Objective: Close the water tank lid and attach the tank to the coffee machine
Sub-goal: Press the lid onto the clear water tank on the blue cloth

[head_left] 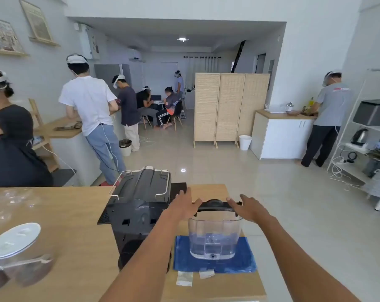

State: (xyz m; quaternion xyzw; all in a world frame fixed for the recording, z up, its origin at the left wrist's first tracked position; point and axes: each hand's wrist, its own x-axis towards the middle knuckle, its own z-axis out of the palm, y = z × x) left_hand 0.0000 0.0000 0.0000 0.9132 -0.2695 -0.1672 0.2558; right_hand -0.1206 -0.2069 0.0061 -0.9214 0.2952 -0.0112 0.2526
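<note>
A clear water tank (215, 236) with some water in it stands upright on a blue cloth (245, 260) on the wooden counter. Its black lid (216, 204) lies across the top. My left hand (184, 205) rests with spread fingers on the lid's left end. My right hand (248, 207) touches the lid's right end, fingers apart. The black coffee machine (139, 205) stands just left of the tank, its back side facing me; my left forearm crosses in front of it.
A glass jar with a white lid (16, 238) and a spoon sit at the counter's left. Two small packets (184, 279) lie before the cloth. The counter's right edge (259, 280) is close to the tank. Several people work at other counters beyond.
</note>
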